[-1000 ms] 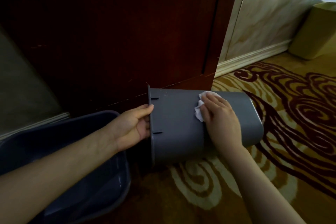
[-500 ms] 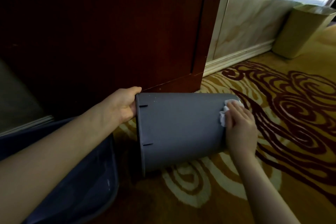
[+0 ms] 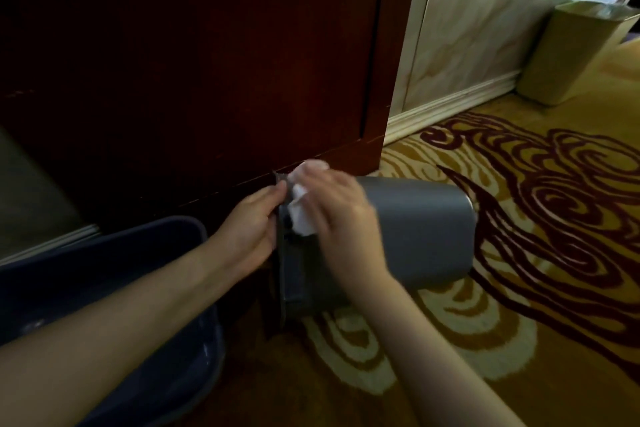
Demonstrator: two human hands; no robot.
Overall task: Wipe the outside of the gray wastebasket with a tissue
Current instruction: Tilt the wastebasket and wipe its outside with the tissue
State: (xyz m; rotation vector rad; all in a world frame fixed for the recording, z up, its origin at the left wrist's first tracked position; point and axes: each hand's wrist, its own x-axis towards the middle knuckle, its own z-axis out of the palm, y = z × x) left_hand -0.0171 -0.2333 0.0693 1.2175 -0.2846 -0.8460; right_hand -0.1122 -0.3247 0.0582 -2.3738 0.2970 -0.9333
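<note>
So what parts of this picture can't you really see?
All in the head view:
- Inside of the gray wastebasket: its opening faces away toward the left, behind the left hand.
- Tissue: partly covered by the blurred right hand.
- Dark blue tub: cut off by the left edge, crossed by the forearm.
- Yellow bin: contents not visible.

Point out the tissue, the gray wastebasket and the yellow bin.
tissue [image 3: 302, 218], head view, on its white lower fold.
gray wastebasket [image 3: 422, 232], head view, on its bare side wall.
yellow bin [image 3: 571, 55], head view, on its front face.
</note>
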